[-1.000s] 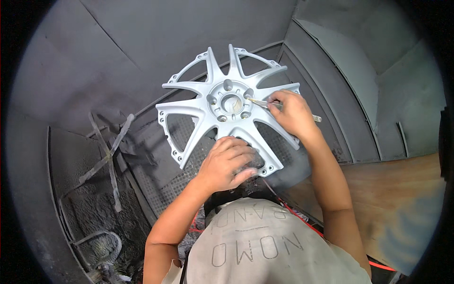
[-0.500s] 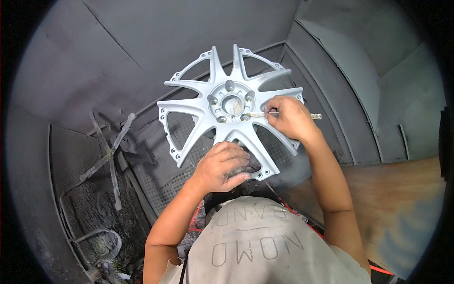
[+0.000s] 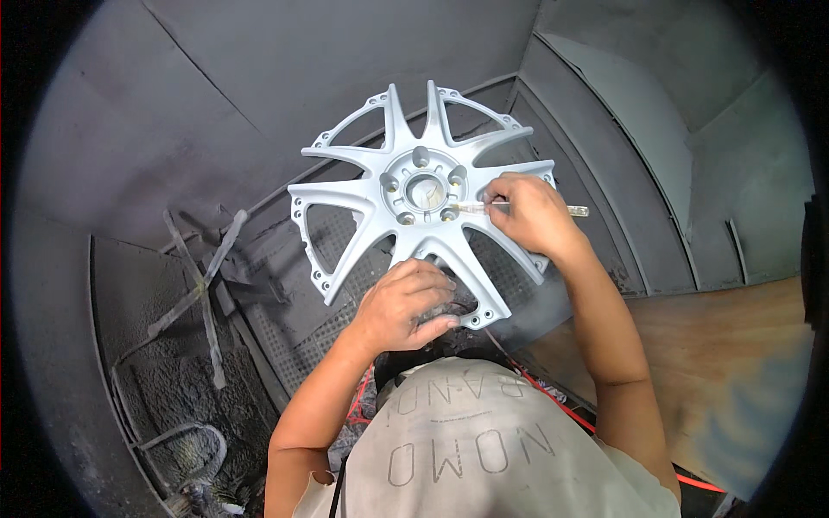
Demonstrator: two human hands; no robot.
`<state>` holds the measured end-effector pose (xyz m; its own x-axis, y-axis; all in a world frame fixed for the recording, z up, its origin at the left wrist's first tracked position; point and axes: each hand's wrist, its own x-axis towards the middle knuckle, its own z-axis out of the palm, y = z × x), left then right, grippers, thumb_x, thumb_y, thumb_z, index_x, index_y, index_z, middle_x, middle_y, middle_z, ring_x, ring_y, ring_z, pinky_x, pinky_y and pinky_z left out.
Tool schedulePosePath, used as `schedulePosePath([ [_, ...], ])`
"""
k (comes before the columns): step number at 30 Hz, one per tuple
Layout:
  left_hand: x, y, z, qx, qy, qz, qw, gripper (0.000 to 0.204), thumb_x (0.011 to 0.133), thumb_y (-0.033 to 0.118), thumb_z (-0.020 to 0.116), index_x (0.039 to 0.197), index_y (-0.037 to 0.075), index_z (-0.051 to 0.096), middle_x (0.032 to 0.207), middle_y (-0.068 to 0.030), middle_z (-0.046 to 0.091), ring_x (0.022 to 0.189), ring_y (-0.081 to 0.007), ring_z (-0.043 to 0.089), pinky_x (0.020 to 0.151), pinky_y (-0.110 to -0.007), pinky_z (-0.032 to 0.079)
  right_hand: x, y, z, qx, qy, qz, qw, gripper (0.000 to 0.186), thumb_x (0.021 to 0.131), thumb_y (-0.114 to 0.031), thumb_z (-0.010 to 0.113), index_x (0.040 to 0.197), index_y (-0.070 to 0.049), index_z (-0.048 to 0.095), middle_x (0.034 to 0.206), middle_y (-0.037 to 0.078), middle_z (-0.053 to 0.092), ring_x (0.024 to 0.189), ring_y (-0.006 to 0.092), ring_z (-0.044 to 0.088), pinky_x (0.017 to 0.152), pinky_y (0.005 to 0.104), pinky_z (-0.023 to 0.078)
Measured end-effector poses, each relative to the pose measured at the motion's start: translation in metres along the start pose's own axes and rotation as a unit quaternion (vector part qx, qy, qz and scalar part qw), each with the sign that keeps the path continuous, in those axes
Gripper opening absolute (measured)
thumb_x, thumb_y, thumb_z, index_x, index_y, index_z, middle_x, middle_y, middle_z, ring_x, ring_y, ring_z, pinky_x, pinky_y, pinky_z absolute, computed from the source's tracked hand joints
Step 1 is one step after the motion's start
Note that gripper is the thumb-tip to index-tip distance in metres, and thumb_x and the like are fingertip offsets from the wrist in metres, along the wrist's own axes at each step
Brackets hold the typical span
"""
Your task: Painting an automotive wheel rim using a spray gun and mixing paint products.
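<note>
A silver-grey wheel centre (image 3: 430,237) with several split spokes and drilled outer tabs faces up in front of me. My right hand (image 3: 528,210) pinches a slim paintbrush (image 3: 577,211) with a clear handle, lying nearly level over the wheel. Its pale yellowish tip reaches the bolt hole at the hub's lower right; whether it touches the surface is hard to tell. My left hand (image 3: 408,304) curls over the near spokes, thumb below the fingers, gripping the wheel. The fingertips are partly hidden behind the metal.
A dusty metal cross-shaped stand (image 3: 204,285) is at the left, with a bent hose-like loop (image 3: 186,427) below it. Dark grey panels (image 3: 345,52) enclose the space. A brown board (image 3: 691,354) lies at the right, and a red hose (image 3: 699,483) runs near my body.
Almost nothing differs. Both hands keep their places on the wheel and brush, and the view has shifted very slightly.
</note>
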<state>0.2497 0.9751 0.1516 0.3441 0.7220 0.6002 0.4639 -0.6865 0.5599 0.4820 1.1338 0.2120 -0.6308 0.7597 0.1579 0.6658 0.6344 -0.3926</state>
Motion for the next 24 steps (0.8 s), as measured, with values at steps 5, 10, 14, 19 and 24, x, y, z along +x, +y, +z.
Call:
schedulePosePath([
  [5, -0.002, 0.003, -0.002, 0.012, -0.008, 0.003, 1.000, 0.033, 0.077, 0.024, 0.089, 0.100, 0.003, 0.078, 0.107, -0.0107, 0.076, 0.106, -0.0315, 0.069, 0.092, -0.042, 0.058, -0.003, -0.008, 0.004, 0.004, 0.019, 0.003, 1.000, 0.014, 0.087, -0.015, 0.073, 0.096, -0.005, 0.076, 0.096, 0.015, 0.073, 0.093, 0.0394, 0.072, 0.083, 0.0494, 0.057],
  [10, -0.004, 0.004, -0.008, 0.020, -0.010, 0.007, 1.000, 0.031, 0.077, 0.023, 0.089, 0.099, 0.004, 0.078, 0.105, -0.0088, 0.076, 0.104, -0.0299, 0.069, 0.092, -0.042, 0.058, -0.005, -0.012, 0.011, 0.005, 0.042, -0.013, 0.999, 0.015, 0.087, -0.013, 0.075, 0.099, -0.004, 0.074, 0.096, 0.015, 0.072, 0.091, 0.0390, 0.070, 0.082, 0.0470, 0.055],
  [14, -0.007, 0.000, -0.014, 0.019, -0.013, 0.001, 1.000, 0.032, 0.077, 0.023, 0.089, 0.100, 0.004, 0.078, 0.105, -0.0084, 0.076, 0.104, -0.0299, 0.069, 0.092, -0.042, 0.058, -0.010, -0.013, 0.014, 0.004, 0.037, -0.016, 0.999, 0.015, 0.088, -0.013, 0.075, 0.100, -0.004, 0.074, 0.097, 0.016, 0.071, 0.093, 0.0386, 0.070, 0.083, 0.0464, 0.055],
  [19, -0.015, -0.008, -0.021, 0.034, -0.023, 0.003, 0.999, 0.033, 0.077, 0.025, 0.088, 0.100, 0.003, 0.079, 0.104, -0.0123, 0.075, 0.104, -0.0328, 0.069, 0.091, -0.042, 0.057, -0.013, -0.024, 0.016, 0.028, 0.059, -0.018, 0.998, 0.014, 0.088, -0.013, 0.074, 0.099, -0.005, 0.074, 0.098, 0.016, 0.071, 0.094, 0.0387, 0.070, 0.082, 0.0455, 0.055],
  [24, -0.022, -0.014, -0.031, 0.009, 0.018, -0.007, 1.000, 0.029, 0.075, 0.019, 0.088, 0.097, 0.003, 0.078, 0.104, -0.0114, 0.075, 0.103, -0.0320, 0.069, 0.091, -0.042, 0.057, -0.026, -0.042, 0.014, -0.026, 0.020, -0.029, 0.999, 0.010, 0.089, -0.014, 0.070, 0.097, -0.007, 0.073, 0.096, 0.014, 0.070, 0.091, 0.0386, 0.071, 0.080, 0.0503, 0.057],
])
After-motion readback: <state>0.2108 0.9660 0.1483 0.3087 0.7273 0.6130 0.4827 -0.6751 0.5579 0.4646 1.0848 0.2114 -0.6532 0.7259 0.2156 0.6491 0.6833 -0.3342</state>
